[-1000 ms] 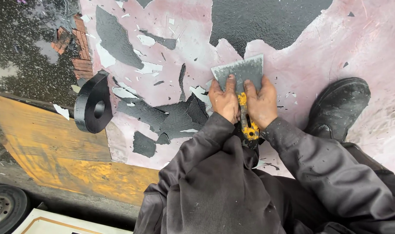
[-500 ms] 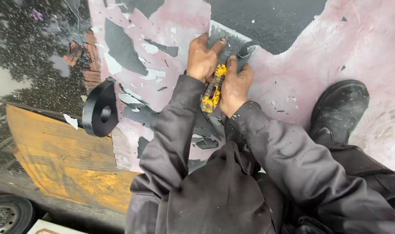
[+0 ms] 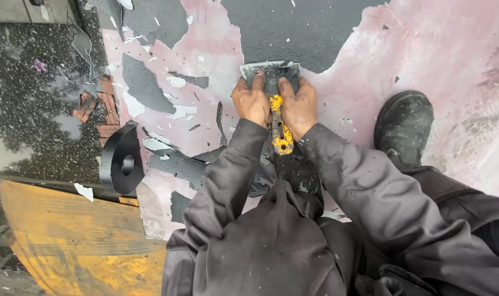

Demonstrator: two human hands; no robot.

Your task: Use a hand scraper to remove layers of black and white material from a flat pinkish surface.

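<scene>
In the head view, your 2 hands press side by side on 1 scraper [image 3: 272,90]. Your left hand [image 3: 251,101] lies curled over the left half of its wide grey blade, fingers flat on the metal and thumb beside the handle. Your right hand [image 3: 298,104] does the same on the right half, so both are closed down on the tool, with the paint-spattered yellow handle [image 3: 279,127] running back between them toward your chest. The blade's front edge sits where the pink paint layer [image 3: 205,66] meets the bare dark surface [image 3: 304,27] ahead of it. Pale paint flakes [image 3: 175,82] lie scattered over the pink area to your left. Your black boot [image 3: 403,126] is planted on the pink area to the right, well apart from the hands. A black ring-shaped part [image 3: 122,160] stands at the left edge of the painted surface, above a worn yellow panel [image 3: 68,230]. Grey sleeves cover both arms.
</scene>
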